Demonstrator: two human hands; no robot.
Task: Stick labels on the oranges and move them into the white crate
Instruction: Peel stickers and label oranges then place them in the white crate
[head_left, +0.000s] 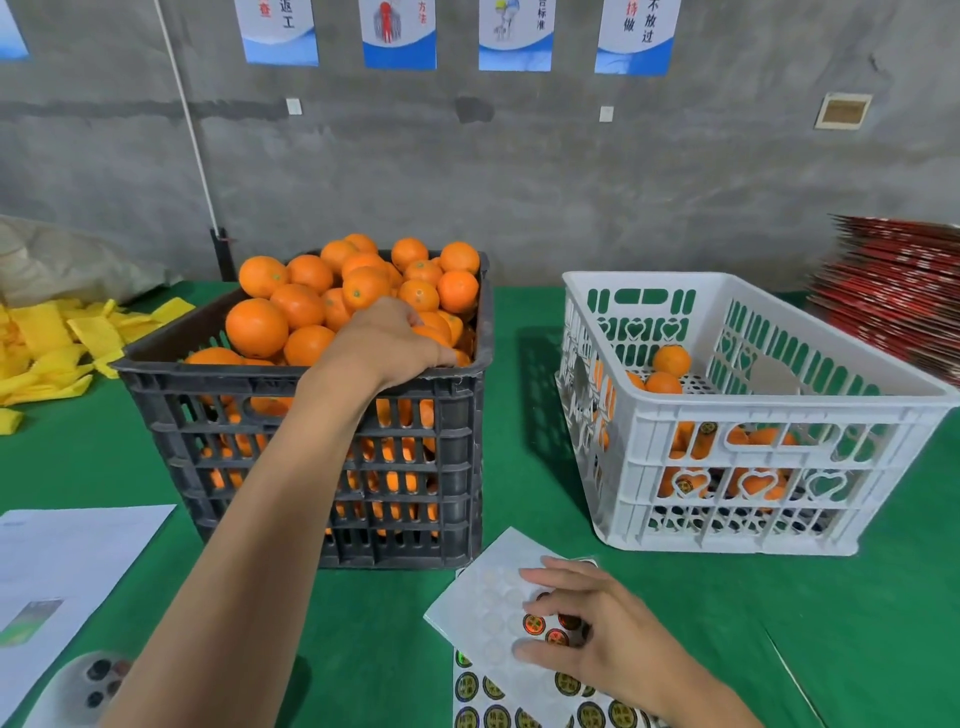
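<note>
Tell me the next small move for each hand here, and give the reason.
Probably: close the left hand on one orange in the black crate and lift it toward the label sheet, while the right hand peels a label. The left fingers already reach into the pile; the right fingertips rest on the remaining labels.

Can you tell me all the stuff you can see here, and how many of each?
black crate: one, dark, left-centre of table.
oranges: many, heaped in black crate; several more in the white one.
white crate: one, right of black crate.
label sheets: at least two, white with round stickers, near edge.
yellow wrappers: a pile, far left.
paper: one white sheet, near left.
red stack: one, far right.
posters: four full ones, blue-white, on wall.
table: green.
left hand: reaching into the oranges.
right hand: on the stickers.
</note>
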